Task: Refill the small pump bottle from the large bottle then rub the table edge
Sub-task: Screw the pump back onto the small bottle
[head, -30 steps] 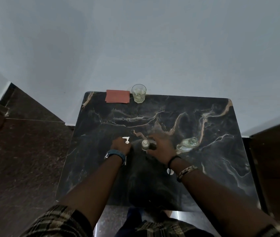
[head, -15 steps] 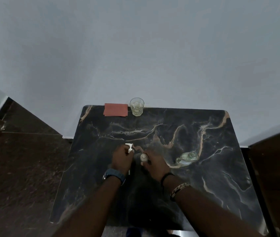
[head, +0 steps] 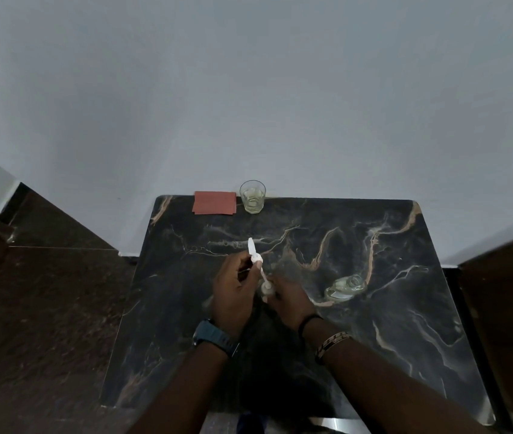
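Note:
My left hand (head: 233,289) pinches the white pump head (head: 254,252), which is tilted with its tube running down into the neck of the small pump bottle (head: 267,289). My right hand (head: 289,303) grips that small bottle upright on the dark marble table (head: 374,339); most of the bottle is hidden by my fingers. The large clear glass bottle (head: 344,286) lies on its side to the right of my hands, untouched.
A glass tumbler (head: 252,196) with pale liquid stands at the table's far edge beside a flat reddish-brown sheet (head: 214,202). A grey wall rises behind the table. Dark floor lies to the left, and wooden furniture flanks both sides.
My left hand lifted the pump head off the table and brought it over to the small bottle, feeding the tube into its neck. The camera tilted upward.

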